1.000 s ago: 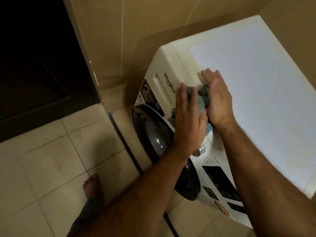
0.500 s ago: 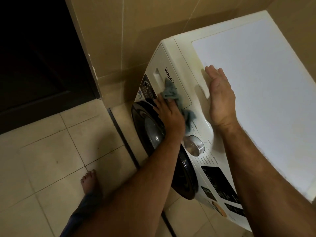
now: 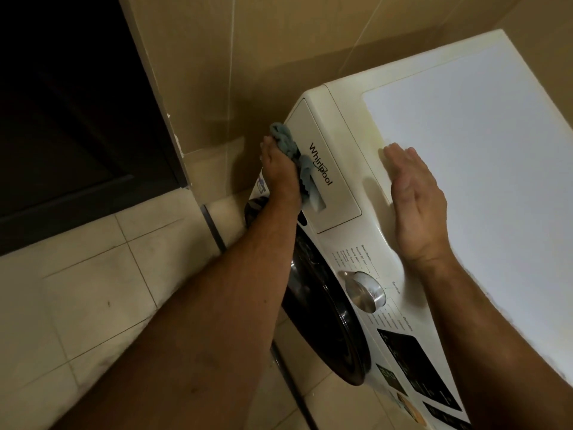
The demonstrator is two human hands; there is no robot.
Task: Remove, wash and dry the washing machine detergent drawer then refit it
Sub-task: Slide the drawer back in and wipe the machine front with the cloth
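Observation:
The cream detergent drawer (image 3: 333, 169), marked Whirlpool, sits shut in the front of the white washing machine (image 3: 465, 144). My left hand (image 3: 279, 172) presses a grey-blue cloth (image 3: 286, 144) against the drawer's lower edge, beside its handle recess. My right hand (image 3: 415, 200) lies flat, fingers together, on the machine's top front edge, holding nothing.
A silver dial (image 3: 366, 291) and a black display panel (image 3: 415, 370) lie on the front to the right of the drawer. The dark round door (image 3: 328, 315) is below. A tiled wall (image 3: 248, 57) stands just left of the machine, with a dark doorway (image 3: 68, 113) beyond.
My left hand took the cloth from between both hands down to the drawer front and slid it left along the drawer. My right hand let go of the cloth and settled flat on top.

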